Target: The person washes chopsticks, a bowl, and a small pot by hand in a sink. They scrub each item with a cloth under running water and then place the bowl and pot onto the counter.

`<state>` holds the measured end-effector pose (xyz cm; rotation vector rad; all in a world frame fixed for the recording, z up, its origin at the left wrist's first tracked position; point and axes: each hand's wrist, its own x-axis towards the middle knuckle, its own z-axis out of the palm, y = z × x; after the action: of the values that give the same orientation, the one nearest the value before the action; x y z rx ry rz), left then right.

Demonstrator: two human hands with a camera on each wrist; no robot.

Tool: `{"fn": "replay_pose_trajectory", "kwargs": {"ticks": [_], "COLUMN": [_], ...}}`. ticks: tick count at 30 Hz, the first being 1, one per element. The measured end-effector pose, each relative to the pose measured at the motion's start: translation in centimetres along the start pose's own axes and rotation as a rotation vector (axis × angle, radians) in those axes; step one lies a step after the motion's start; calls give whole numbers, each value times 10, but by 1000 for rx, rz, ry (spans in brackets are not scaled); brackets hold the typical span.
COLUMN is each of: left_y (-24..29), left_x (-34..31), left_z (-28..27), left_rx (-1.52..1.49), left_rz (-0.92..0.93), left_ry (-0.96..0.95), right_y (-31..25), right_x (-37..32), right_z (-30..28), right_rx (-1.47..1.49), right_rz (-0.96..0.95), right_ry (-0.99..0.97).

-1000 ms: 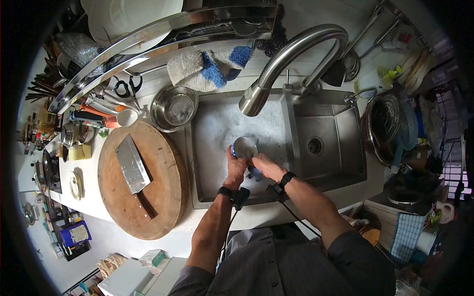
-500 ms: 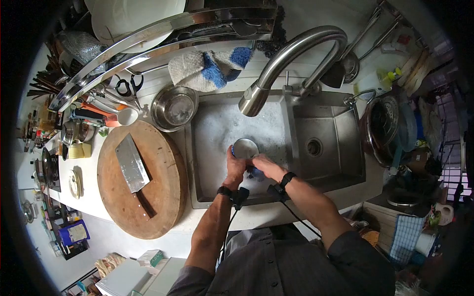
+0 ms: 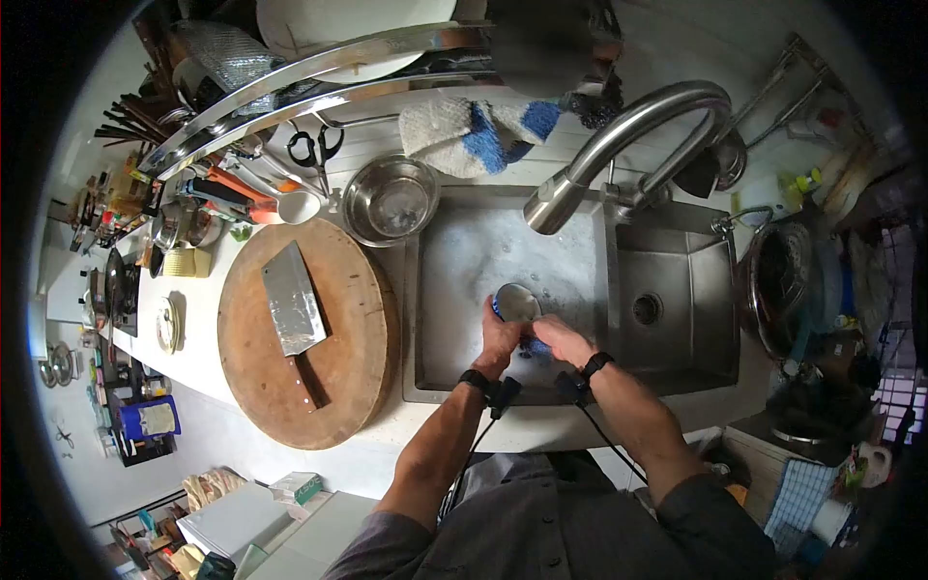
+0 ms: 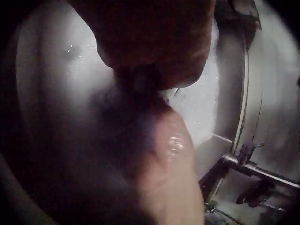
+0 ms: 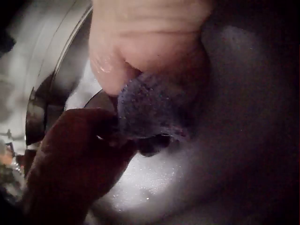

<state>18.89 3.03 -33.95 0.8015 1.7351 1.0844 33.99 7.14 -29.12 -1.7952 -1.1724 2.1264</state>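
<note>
In the head view my left hand grips a small round bowl, pale inside with blue on its outer side. The bowl is held over the foamy water of the larger sink basin. My right hand holds a bluish scrubbing cloth against the near side of the bowl. The cloth sticks out below the fingers in the right wrist view. Wet skin shines on the right hand in the dark, blurred left wrist view. Both hands are close together, partly hiding the bowl.
A cleaver lies on the round wooden chopping board left of the sink. Behind the board sits a metal bowl. The faucet arches over the basin, and a smaller basin adjoins on the right.
The head view has swung, so the sink and board appear farther right. Both hands stay together at the bowl, whose mouth has turned slightly.
</note>
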Motion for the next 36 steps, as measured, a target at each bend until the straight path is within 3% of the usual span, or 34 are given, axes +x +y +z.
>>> {"fn": "replay_pose_trajectory", "kwargs": {"ticks": [1,2,3,5,7,8,9,10,12,13,15,17,19,20,22,24,26,27,29,30,32,35,36], "left_y": [22,43,62,56,52,50,50,51,51,43,30,38,37,19,15,19,35,25,-2,12,60,66,68], "left_x": [-9,-17,-20,-10,-7,-7,-8,-8,-10,-11,-15,-15,-12,-5,-2,0,-1,1,8,4,-13,-12,-12], "left_z": [-8,-17,-26,-39,-48,-42,-37,-34,-25,-18,-8,-17,-31,-41,-45,-51,-60,-60,-57,-56,-47,-34,-33], "left_rx": [1,-174,-349,-253,-391,-378,-378,-380,-392,-394,-248,-236,-471,-333,-278,-221,478,475,132,129,-359,-317,-317], "left_rz": [-5,-172,-343,-352,-340,-277,-279,-317,-365,-363,-165,-188,-351,-166,-167,-166,317,319,80,83,-463,-534,-535], "left_ry": [-11,-173,-333,-417,-607,-516,-519,-400,-221,-223,-75,-121,-296,-491,-594,-695,-843,-842,-776,-773,-495,-399,-400], "right_y": [6,13,24,35,8,-6,-7,0,8,5,-4,-25,-22,-20,-17,-24,-33,-39,-42,-41,-33,-23,-22], "right_x": [7,13,25,47,22,11,11,17,26,22,10,-20,-15,-9,7,7,-5,-11,-16,-18,-18,-2,4], "right_z": [-5,-9,-7,2,2,5,5,3,1,4,14,15,18,15,5,1,2,5,8,10,14,28,33], "right_rx": [-210,-420,-413,-708,-730,-747,-765,-765,-254,-255,-241,-294,-371,-368,-953,-960,-970,-908,-848,-845,-842,-812,-666], "right_rz": [-67,-131,-119,-346,-331,-273,-216,-215,-33,-35,-57,-98,-48,-45,-285,-360,-436,-481,-529,-557,-581,-604,-554], "right_ry": [-46,-94,-88,273,307,358,409,411,170,174,77,25,183,185,333,355,377,455,533,571,613,489,385]}}
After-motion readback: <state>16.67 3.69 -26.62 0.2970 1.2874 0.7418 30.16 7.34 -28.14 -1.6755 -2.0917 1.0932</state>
